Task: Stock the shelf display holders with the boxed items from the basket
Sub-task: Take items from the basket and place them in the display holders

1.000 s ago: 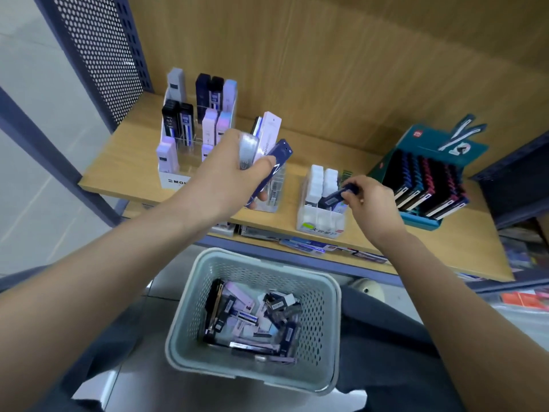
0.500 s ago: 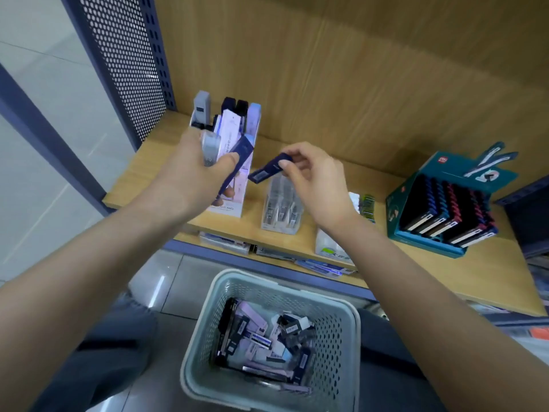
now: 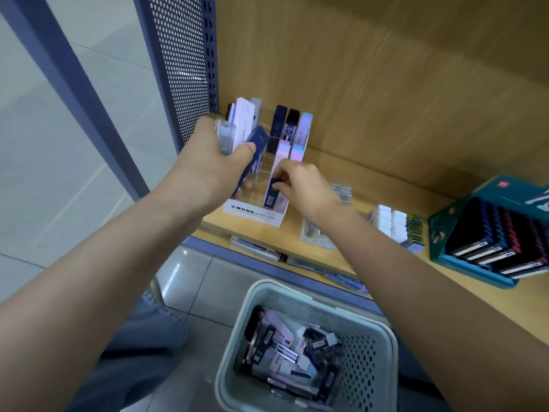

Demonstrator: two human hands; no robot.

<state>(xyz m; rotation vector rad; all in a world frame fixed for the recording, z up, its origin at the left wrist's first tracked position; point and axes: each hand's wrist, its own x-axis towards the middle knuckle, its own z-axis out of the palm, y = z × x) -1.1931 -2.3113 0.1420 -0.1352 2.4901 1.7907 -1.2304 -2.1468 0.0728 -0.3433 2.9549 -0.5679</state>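
Stationery shop: stocked display shelf (image 3: 371, 185)

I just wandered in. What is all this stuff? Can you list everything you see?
wooden shelf: one, tan, across the middle
display holder: one, white front, clear compartments, left end of shelf
standing boxes: at least five, dark blue, black, pale lilac, upright in the holder's rear rows
dark blue box: one, at the holder's front right compartment
bundle of boxes: several, white, clear, dark blue, above the holder
white blocks: several, mid shelf
teal display box: one, right end of shelf
basket: one, pale grey-green, below the shelf
loose boxes: many, black and lilac, in the basket
left hand: grips the bundle
right hand: pinches the dark blue box
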